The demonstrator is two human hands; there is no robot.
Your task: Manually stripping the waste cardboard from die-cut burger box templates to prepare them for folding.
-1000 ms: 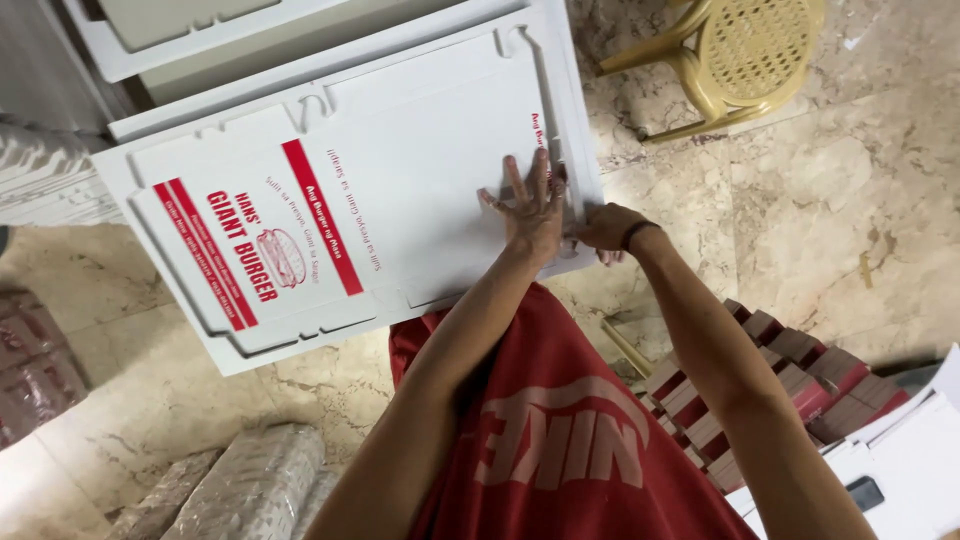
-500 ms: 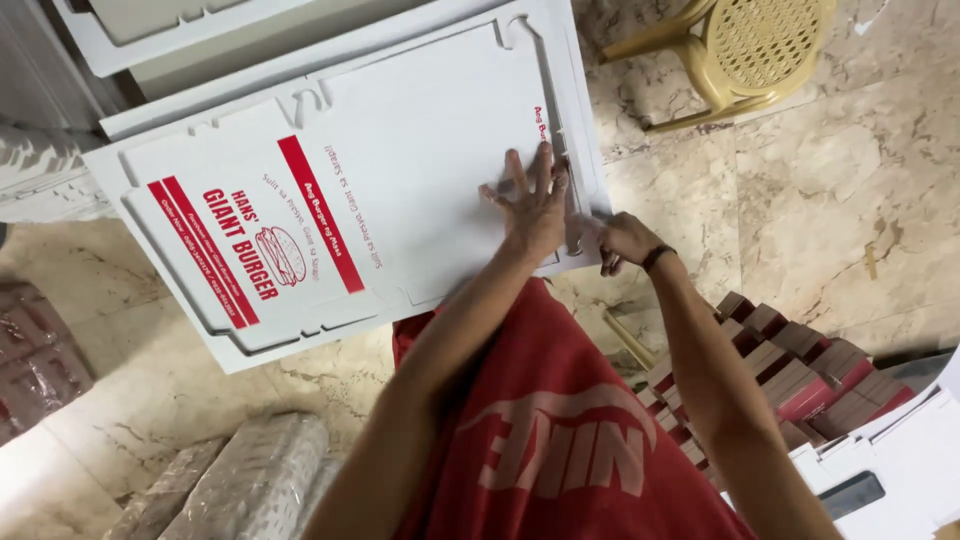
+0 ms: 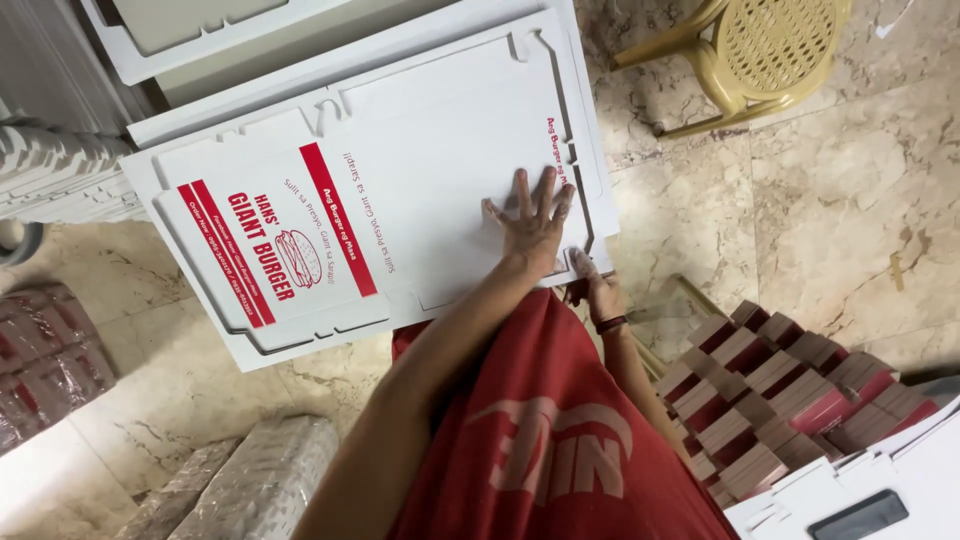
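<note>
A flat white die-cut cardboard box sheet with red printed panels and a burger drawing lies on top of a pile of like sheets. My left hand presses flat on its right part, fingers spread, holding nothing. My right hand is at the sheet's near right corner, its fingers closed on the edge there. A band sits on that wrist. My red shirt fills the lower middle of the view.
A yellow plastic chair stands at the top right on the marble floor. Several folded red and white boxes are stacked at the lower right, beside a dark phone. Wrapped bundles lie at the lower left.
My right hand has slid down the sheet's right edge toward its near corner. My left hand stays pressed flat, now slightly lower in view.
</note>
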